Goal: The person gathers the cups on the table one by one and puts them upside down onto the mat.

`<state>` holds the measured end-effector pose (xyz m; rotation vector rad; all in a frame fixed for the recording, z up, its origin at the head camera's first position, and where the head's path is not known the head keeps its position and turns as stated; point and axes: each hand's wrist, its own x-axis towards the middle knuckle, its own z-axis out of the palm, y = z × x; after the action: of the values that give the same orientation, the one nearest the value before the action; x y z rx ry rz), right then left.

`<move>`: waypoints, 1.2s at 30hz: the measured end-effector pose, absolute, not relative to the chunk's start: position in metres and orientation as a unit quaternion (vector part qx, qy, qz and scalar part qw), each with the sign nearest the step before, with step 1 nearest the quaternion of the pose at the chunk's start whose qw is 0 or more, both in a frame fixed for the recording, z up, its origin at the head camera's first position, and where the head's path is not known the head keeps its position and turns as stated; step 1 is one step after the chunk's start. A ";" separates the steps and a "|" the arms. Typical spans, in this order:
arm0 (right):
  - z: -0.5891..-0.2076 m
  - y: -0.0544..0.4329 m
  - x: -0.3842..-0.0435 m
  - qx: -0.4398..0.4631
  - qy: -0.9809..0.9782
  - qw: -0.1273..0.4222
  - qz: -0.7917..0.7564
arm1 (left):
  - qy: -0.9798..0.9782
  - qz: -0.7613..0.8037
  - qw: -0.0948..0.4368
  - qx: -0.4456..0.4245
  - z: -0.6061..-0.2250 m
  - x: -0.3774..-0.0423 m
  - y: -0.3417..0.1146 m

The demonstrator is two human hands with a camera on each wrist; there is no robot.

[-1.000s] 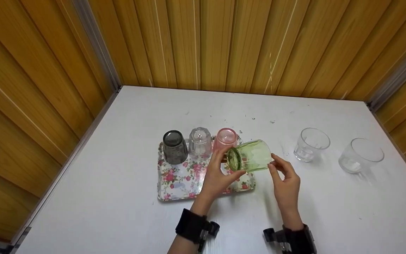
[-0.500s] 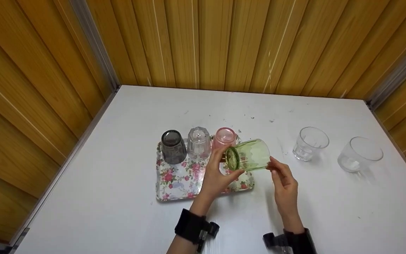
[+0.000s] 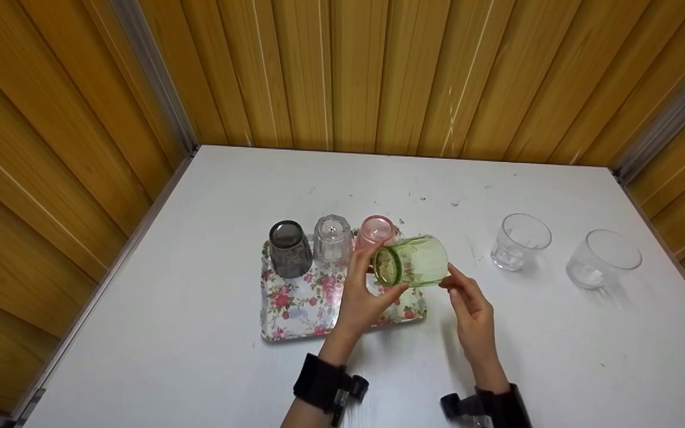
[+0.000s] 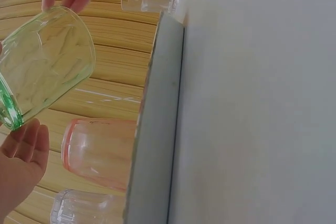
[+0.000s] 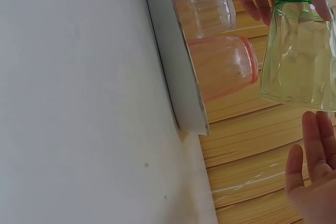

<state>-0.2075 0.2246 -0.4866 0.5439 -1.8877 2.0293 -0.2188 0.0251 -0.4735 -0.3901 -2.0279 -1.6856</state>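
Note:
A pale green drinking glass (image 3: 420, 261) lies sideways in the air over the tray's right part, its base to the left and its mouth to the right. My left hand (image 3: 360, 300) grips it near the base, thumb below and fingers above. At the mouth, the fingertips of my right hand (image 3: 473, 315) touch the rim; the right wrist view shows its thumb apart from the glass. Behind the left hand, a pink glass (image 3: 376, 229) stands upside down on the flowered tray (image 3: 301, 309). Beside it, also upside down, are a clear glass (image 3: 332, 241) and a dark grey glass (image 3: 291, 252).
Two clear glasses stand mouth up on the white table (image 3: 170, 309) at the right: a ribbed glass (image 3: 515, 244) and a wider, smooth glass (image 3: 598, 261). Wood-patterned panels (image 3: 354, 71) rise behind the table and at both sides.
The right hand's thumb has come away from the rim and dropped a little, its fingers staying there. The left hand keeps its grip; the green glass stays nearly in place.

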 end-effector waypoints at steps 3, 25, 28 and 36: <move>-0.487 0.224 -0.207 0.187 -0.660 0.154 0.711 | -0.739 -0.616 0.236 -0.141 -0.474 -0.218 0.025; -0.481 0.223 -0.206 0.125 -0.724 0.130 0.666 | -0.735 -0.609 0.263 -0.142 -0.473 -0.218 0.026; -0.480 0.223 -0.206 0.113 -0.731 0.125 0.662 | -0.735 -0.604 0.271 -0.146 -0.473 -0.219 0.026; -0.481 0.223 -0.207 0.125 -0.721 0.114 0.672 | -0.741 -0.598 0.270 -0.142 -0.471 -0.217 0.027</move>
<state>-0.2065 0.2231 -0.4812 0.3665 -2.1155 1.9696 -0.2172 0.0271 -0.4714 -0.3835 -1.9975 -1.6122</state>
